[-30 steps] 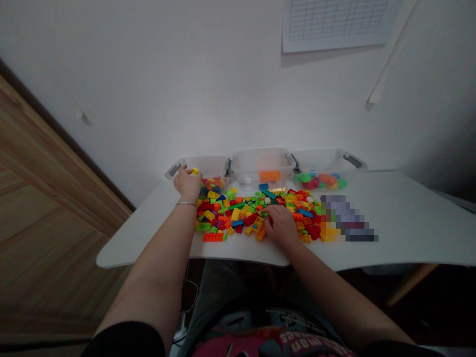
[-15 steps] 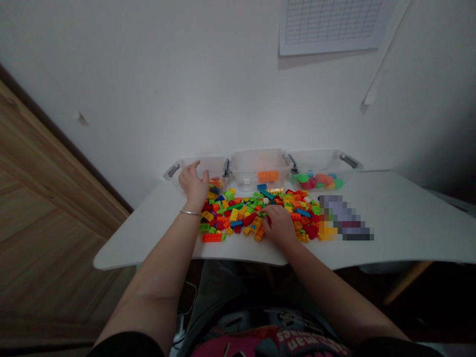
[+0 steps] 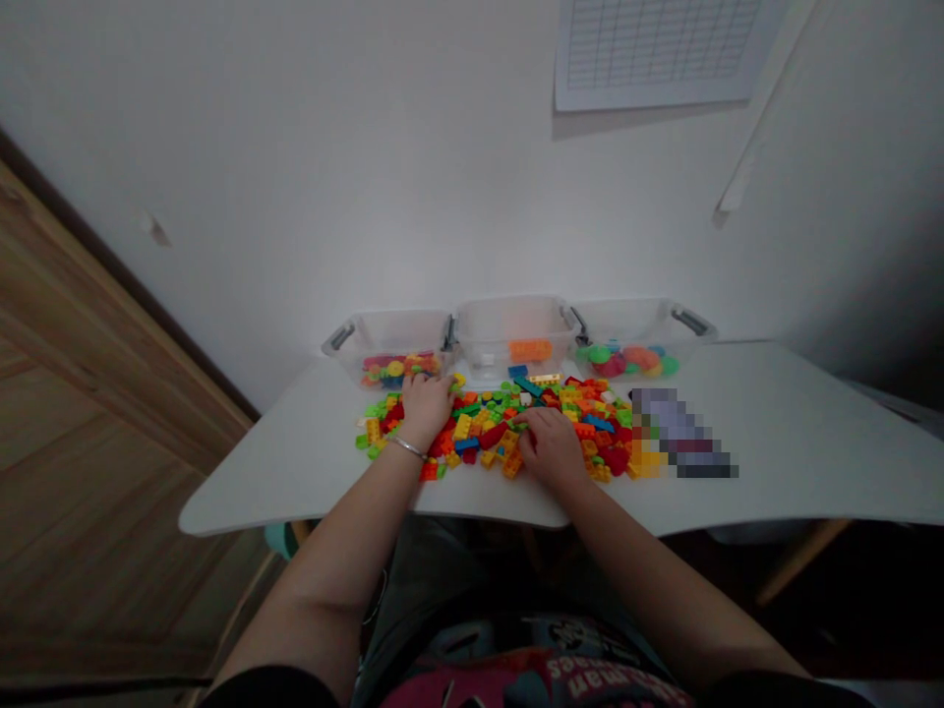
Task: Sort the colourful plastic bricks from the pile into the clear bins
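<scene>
A wide pile of colourful toy building bricks (image 3: 464,429) lies on the white table (image 3: 295,447). My left hand (image 3: 428,405), with a bangle at the wrist, is over the left part of the pile, its fingers slightly apart and tips down among the bricks. Low over the middle, my right hand (image 3: 552,444) has its fingers curled and pressed together at a small green piece; what they hold is mostly hidden. Beside the right fingertips are a dark red piece (image 3: 493,435) and a yellow-orange brick (image 3: 511,460).
Three clear bins stand along the wall: the left bin (image 3: 398,334) has mixed small bricks, the middle bin (image 3: 516,317) an orange brick (image 3: 530,350), the right bin (image 3: 634,320) round coloured pieces. A pixelated object (image 3: 682,433) lies right of the pile. A printed grid sheet (image 3: 656,49) hangs above.
My left hand has moved from above the left bin down and right to the pile, uncovering the bin's bricks. My right hand has stayed nearly in place.
</scene>
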A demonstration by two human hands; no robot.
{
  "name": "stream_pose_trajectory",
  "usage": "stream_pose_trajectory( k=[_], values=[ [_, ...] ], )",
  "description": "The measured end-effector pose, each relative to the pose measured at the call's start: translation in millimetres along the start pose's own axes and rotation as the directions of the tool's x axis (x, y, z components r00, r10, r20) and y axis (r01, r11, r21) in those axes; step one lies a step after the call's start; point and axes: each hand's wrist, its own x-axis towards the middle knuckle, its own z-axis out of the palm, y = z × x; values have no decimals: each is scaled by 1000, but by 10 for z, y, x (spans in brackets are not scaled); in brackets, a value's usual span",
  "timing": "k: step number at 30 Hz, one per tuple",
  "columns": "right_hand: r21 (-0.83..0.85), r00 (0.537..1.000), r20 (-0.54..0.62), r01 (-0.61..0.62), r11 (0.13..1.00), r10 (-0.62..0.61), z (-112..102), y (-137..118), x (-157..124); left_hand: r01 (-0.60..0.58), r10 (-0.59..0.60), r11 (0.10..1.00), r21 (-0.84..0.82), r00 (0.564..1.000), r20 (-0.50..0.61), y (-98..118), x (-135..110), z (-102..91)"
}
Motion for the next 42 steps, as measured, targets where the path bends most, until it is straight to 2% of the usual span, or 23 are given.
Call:
stream_pose_trajectory(
  k=[2, 6, 9, 12, 15, 18, 22, 26, 29, 33, 42],
  values=[
    [7, 1000, -2, -4, 1000, 4, 3, 5, 0, 34, -34, 999, -4, 999, -4, -17, 15, -54],
    [14, 1000, -4, -7, 1000, 7, 8, 6, 2, 175, -176, 983, -54, 984, -16, -65, 41, -200],
    [8, 1000, -16, -5, 1000, 5, 11, -1, 3, 240, -236, 961, -140, 971, 44, -66, 21, -248],
    [9, 1000, -16, -5, 1000, 5, 5, -9, 4, 235, -204, 937, -259, 969, 140, -24, -34, -201],
    [6, 1000, -6, 0, 1000, 0, -5, -10, 6, 213, -170, 935, -285, 971, 169, -12, -84, -116],
    [4, 1000, -2, 6, 1000, -6, -7, -5, 9, 192, -149, 928, -321, 977, 154, -76, -79, -71],
    [3, 1000, -7, 1, 1000, -1, 12, 2, 12, 121, -103, 911, -394, 993, 65, -156, 15, -78],
    [1, 1000, -7, -3, 1000, 3, 25, 5, 14, 48, -28, 954, -297, 997, 71, -95, 133, -52],
    [8, 1000, -11, 4, 1000, -4, 22, 11, 15, 79, -50, 978, -194, 988, 148, -15, 215, -9],
    [6, 1000, -16, 12, 1000, -12, 20, 23, 15, 121, -83, 978, -167, 972, 220, 34, 330, 43],
    [7, 1000, -4, 10, 1000, -10, 9, 9, 16, 224, -182, 959, -171, 956, 229, 109, 415, 96]
  ],
)
